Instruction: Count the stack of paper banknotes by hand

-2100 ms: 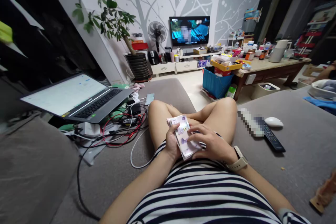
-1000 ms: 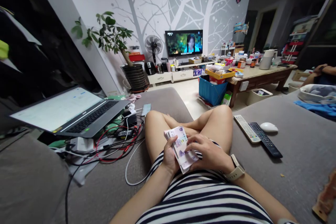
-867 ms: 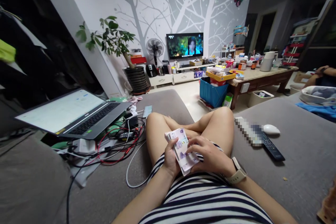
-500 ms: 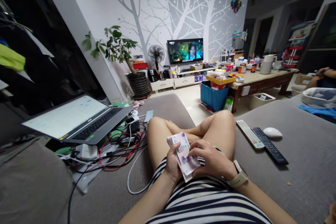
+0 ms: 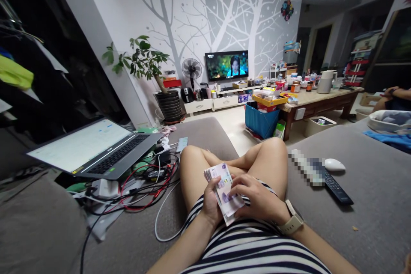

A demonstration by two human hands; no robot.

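Note:
A stack of purple-and-white banknotes (image 5: 228, 200) is held over my crossed legs, tilted, with its top note facing me. My left hand (image 5: 210, 202) grips the stack from the left, thumb lying across the top note and the other fingers hidden beneath. From the right, my right hand (image 5: 257, 197) bends over the notes. Its curled fingertips touch the top note, and its thumb is at the lower right edge. A pale-strapped watch (image 5: 291, 219) is on my right wrist.
On the grey sofa, an open laptop (image 5: 93, 147) and tangled cables (image 5: 150, 188) lie left. A black remote (image 5: 337, 187), partly blurred out, and a white mouse (image 5: 335, 165) lie right. Beyond stand a blue bin (image 5: 261, 120) and a cluttered table (image 5: 340, 97). Another person's arm (image 5: 396, 93) shows far right.
Both hands stay on the banknotes, with hardly any shift of the fingers. The whole view has moved slightly, and the other person's arm at far right has shifted a little.

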